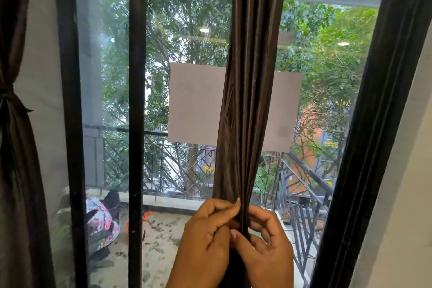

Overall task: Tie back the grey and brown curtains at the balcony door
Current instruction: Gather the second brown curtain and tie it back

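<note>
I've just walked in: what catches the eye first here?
Two hands, the left hand and right hand, pinch a gathered brown curtain hanging mid-frame before the glass door. At far left, another curtain is already tied back. Green trees and a balcony railing show outside.

**Both hands raised together, fingers curled in a pinch**

The left hand (pixel 205 238) and the right hand (pixel 268 241) rise side by side from the bottom of the view, backs toward the camera, wrists cut off by the frame edge. Each has its fingers (pixel 218 206) bent inward toward the other hand, thumbs meeting near the middle. Both close on the brown curtain (pixel 243 105) gathered between them, knuckles level and nearly touching.
</note>
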